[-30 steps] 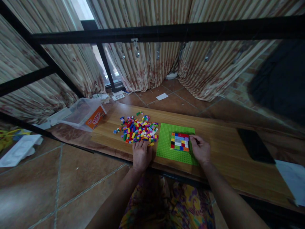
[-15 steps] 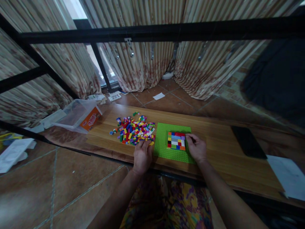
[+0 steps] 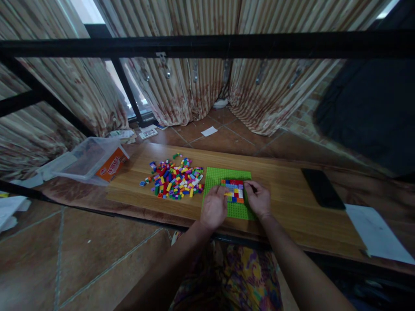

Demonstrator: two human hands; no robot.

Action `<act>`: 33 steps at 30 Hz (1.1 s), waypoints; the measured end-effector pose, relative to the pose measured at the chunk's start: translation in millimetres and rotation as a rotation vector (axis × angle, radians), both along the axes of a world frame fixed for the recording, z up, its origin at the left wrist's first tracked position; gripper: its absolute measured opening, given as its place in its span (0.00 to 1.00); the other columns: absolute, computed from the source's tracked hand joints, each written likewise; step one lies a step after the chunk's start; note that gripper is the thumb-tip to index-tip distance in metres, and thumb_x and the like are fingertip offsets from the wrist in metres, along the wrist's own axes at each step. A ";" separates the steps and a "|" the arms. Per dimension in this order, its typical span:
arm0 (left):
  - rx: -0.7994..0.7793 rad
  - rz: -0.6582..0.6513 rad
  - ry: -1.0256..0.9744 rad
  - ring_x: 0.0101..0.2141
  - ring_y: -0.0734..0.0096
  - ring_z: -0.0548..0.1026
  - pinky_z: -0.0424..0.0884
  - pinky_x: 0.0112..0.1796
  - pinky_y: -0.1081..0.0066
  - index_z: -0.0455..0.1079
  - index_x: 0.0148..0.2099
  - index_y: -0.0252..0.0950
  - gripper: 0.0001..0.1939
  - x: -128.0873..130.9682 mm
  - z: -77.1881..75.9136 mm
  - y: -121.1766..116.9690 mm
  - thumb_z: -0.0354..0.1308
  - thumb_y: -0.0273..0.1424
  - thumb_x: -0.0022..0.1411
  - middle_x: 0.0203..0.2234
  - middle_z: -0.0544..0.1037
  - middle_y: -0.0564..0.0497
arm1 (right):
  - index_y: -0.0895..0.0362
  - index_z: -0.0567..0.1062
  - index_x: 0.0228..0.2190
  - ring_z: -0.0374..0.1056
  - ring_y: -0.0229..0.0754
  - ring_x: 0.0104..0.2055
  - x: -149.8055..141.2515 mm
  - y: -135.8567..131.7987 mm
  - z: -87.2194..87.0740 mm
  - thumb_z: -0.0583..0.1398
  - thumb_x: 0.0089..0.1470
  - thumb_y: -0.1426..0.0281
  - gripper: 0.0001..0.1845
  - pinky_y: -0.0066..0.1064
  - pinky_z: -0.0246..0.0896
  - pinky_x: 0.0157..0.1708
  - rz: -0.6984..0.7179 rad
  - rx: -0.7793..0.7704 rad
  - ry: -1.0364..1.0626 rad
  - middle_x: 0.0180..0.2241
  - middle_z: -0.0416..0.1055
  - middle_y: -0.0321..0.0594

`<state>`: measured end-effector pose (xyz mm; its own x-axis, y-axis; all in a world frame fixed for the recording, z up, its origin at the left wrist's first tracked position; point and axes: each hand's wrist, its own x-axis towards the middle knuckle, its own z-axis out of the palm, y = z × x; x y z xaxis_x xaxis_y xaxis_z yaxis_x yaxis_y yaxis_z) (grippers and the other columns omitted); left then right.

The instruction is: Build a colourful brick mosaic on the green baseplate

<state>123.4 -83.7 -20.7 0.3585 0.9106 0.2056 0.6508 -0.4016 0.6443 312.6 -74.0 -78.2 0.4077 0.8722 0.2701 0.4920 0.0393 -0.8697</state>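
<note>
Between the left hand [image 3: 214,207] and right hand [image 3: 257,198], flat on a green studded plastic baseplate [image 3: 240,211], lies a squarish, multicoloured plastic-brick mosaic [image 3: 236,188], its left side partly hidden by the nearer left hand. That hand's bunched fingers seem to pinch a small yellow plastic brick [image 3: 228,194]; the right's nearly meet beside the mosaic, contents unclear.

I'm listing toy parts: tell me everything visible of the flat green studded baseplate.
The flat, bright green, studded baseplate looks like plastic. It lies flat on the brown wooden tabletop, right of the heap of loose multicoloured plastic bricks. A mosaic of multicoloured bricks sits on it. The left hand hides its near left corner and the right hand part of its right edge; whether either touches it is unclear.
</note>
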 end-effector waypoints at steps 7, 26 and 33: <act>0.012 -0.103 0.023 0.41 0.70 0.73 0.69 0.45 0.72 0.71 0.44 0.39 0.11 20.9 -1.5 13.5 0.50 0.24 0.64 0.42 0.74 0.50 | 0.55 0.79 0.31 0.72 0.46 0.38 -1.0 0.7 1.9 0.57 0.55 0.57 0.17 0.37 0.65 0.42 0.011 0.007 -0.027 0.34 0.77 0.42; 0.094 0.129 0.166 0.42 0.62 0.72 0.64 0.45 0.63 0.73 0.42 0.39 0.07 38.9 -11.7 17.5 0.55 0.32 0.64 0.38 0.77 0.48 | 0.55 0.79 0.31 0.72 0.46 0.38 -2.9 0.2 5.2 0.56 0.55 0.59 0.16 0.37 0.64 0.42 0.018 0.013 -0.011 0.34 0.77 0.42; 0.088 0.093 0.168 0.42 0.61 0.72 0.62 0.44 0.62 0.72 0.41 0.39 0.07 46.3 -10.7 16.3 0.59 0.36 0.62 0.37 0.79 0.50 | 0.55 0.79 0.31 0.72 0.46 0.37 -2.6 0.3 5.7 0.56 0.55 0.59 0.16 0.36 0.64 0.41 0.013 0.010 -0.014 0.33 0.77 0.42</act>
<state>169.7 -67.4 -31.3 0.3095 0.9227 0.2300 0.7831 -0.3845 0.4887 310.0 -73.7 -72.5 0.3921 0.8749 0.2843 0.5038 0.0544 -0.8621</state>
